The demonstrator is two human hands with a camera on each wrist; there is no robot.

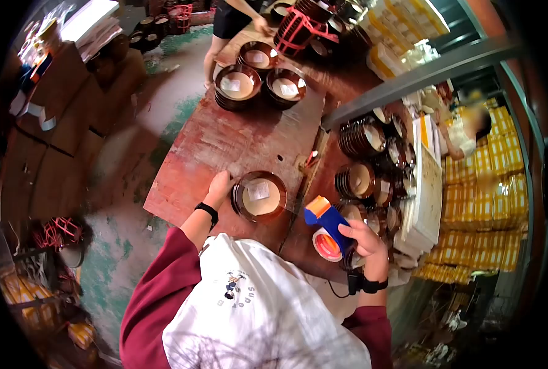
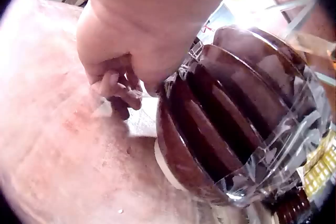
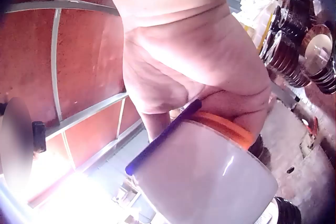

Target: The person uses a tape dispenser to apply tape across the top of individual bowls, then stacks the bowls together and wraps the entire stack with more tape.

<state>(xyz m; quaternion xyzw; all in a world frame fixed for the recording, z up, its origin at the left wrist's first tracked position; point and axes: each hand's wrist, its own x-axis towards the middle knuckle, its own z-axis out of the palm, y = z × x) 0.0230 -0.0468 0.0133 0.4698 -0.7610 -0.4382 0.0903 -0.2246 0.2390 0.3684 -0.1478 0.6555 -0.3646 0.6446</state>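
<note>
A stack of brown bowls with pale insides (image 1: pixel 260 197) stands near the table's front edge, a clear packet in the top bowl. On its side in the left wrist view, the stack (image 2: pixel 210 113) has shiny clear film over its rims. My left hand (image 1: pixel 220 186) is against the stack's left side, fingers (image 2: pixel 122 90) curled and nothing clearly visible in them. To the right of the stack, my right hand (image 1: pixel 363 238) grips a blue tape dispenser (image 1: pixel 332 222) with an orange top and a red-centred roll. A faint clear strip runs from stack to dispenser.
Three bowl stacks (image 1: pixel 237 83) stand at the table's far end, near a person's arm (image 1: pixel 249 11). More bowls (image 1: pixel 363 138) line the right side beyond a gap, beside white foam boxes (image 1: pixel 426 184). A metal bar (image 1: pixel 421 77) crosses above. Another person sits farther right.
</note>
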